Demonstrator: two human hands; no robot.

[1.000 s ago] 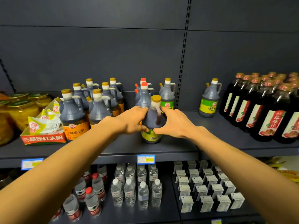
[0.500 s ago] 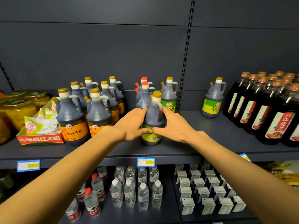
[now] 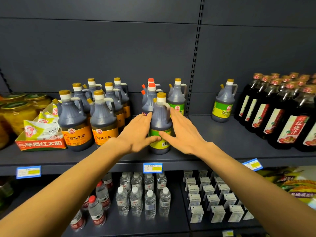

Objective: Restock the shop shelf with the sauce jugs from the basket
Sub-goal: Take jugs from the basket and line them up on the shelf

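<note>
Sauce jug [image 3: 160, 124] (upright) between both hands, apparently touching

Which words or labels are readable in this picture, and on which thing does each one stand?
"鲜味生抽": orange labels of the two front jugs at left.
"草原红太阳": red front of the cardboard tray.
"清香米": green label of the lone jug; the rest is cut off.
"红烧汁": red label of the dark bottle, somewhat blurred.
Price tags, the held jug's barcode label, water bottles and small cartons: too small to read.
</note>
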